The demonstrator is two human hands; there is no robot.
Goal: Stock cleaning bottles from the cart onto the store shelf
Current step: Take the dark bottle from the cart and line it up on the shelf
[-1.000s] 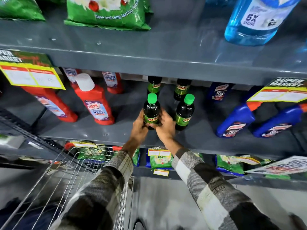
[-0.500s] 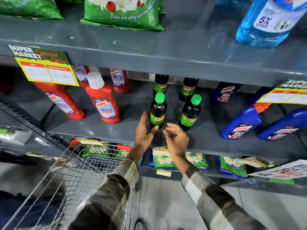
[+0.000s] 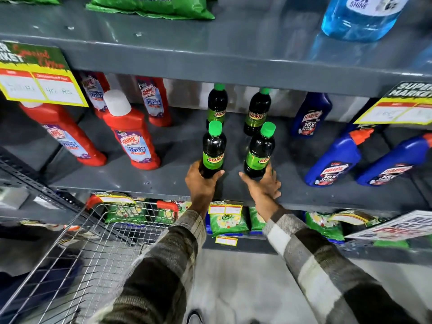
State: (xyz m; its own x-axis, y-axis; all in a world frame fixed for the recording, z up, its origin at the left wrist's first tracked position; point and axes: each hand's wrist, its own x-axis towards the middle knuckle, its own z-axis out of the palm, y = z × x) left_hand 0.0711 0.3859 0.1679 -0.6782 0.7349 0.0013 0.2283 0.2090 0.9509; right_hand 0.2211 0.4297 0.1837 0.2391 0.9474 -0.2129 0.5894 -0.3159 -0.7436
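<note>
Several dark Sunny bottles with green caps stand on the grey middle shelf (image 3: 149,181). My left hand (image 3: 201,183) is wrapped around the base of the front left bottle (image 3: 214,149). My right hand (image 3: 263,184) cups the base of the front right bottle (image 3: 259,150), fingers around its lower side. Both bottles stand upright on the shelf. Two more Sunny bottles (image 3: 257,111) stand behind them. The wire cart (image 3: 93,249) is at the lower left, its red-ended handle close to the shelf.
Red Harpic bottles (image 3: 132,134) stand left of the Sunny bottles and blue Harpic bottles (image 3: 334,157) to the right. Yellow price tags (image 3: 39,85) hang from the upper shelf edge. Green packets fill the shelf below. A blue liquid bottle (image 3: 360,19) sits on top.
Both hands let go of the front left bottle and drew back, then returned apart: the left hand onto the front left bottle, the right hand onto the front right bottle.
</note>
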